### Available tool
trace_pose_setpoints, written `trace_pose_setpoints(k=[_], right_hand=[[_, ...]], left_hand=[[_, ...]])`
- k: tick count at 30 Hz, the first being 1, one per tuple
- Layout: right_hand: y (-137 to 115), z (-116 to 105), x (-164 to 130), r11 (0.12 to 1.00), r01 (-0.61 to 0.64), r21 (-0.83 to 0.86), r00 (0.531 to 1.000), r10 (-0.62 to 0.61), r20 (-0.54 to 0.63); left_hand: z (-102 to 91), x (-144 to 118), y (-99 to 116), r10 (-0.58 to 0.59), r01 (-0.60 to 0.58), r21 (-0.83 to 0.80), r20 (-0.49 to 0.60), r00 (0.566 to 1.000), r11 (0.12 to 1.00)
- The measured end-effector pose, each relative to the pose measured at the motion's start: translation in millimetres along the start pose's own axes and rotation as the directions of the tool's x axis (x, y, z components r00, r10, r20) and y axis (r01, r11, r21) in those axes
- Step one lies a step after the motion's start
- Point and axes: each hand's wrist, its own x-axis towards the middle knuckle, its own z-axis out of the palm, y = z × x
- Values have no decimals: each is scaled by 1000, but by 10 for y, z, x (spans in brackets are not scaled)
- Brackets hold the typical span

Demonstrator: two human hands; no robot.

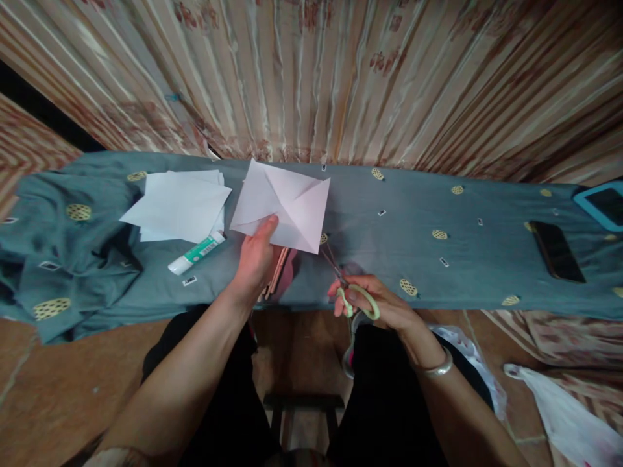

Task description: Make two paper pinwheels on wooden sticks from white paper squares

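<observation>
My left hand (260, 253) grips a white paper envelope (296, 201) by its lower left part, thumb on top. Diagonal fold lines cross the envelope's face. In my right hand (372, 298) is a pair of scissors (343, 280) with pale green handles. Its blades point up and left, with their tips just below the envelope's lower right corner. Whether the tips touch the paper, I cannot tell. Beneath the envelope and beside my left wrist lie some pencils (278, 271) on a pink item (287, 275), both partly hidden.
A stack of white paper (178, 206) lies on the left of the cloth-covered table (409, 246), with a green-and-white glue stick (196, 253) at its lower edge. Toward the right end are a black phone (557, 251) and a blue-framed device (603, 204). A pleated curtain (311, 78) hangs behind.
</observation>
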Motion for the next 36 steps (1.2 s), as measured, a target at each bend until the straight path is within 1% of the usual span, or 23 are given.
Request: trace_pose_setpoints(k=[3,6,9,13,17,25,30,36], right_hand=[[29,31,30,1000,8,-23,999,-7,44],[39,50,71,1000,4,-27,1000,-4,20],[34,61,88,1000,4,-23,1000,-4,2],[21,73,83,1000,4,-2,1000,-4,-12],[1,82,73,1000,-15,15,1000,16,-20],[-2,77,79,1000,-7,-14,1000,7,-20],[4,74,90,999,-14,-30,1000,13,-15],[-15,86,90,997,-55,-45,998,53,-40]], left_hand=[[61,-37,-12,27,-27,-10,-8,1000,1000],[144,-96,-6,-21,21,-27,5,1000,999],[179,-129,-4,-52,52,-16,15,999,999],[186,-147,-14,-50,51,-29,51,997,998],[211,-176,-3,-75,77,-38,60,995,996],[211,-193,-1,-102,105,-44,80,992,993],[176,-168,-33,-79,81,-16,86,993,997],[166,-166,-42,-86,87,-3,102,991,996]])
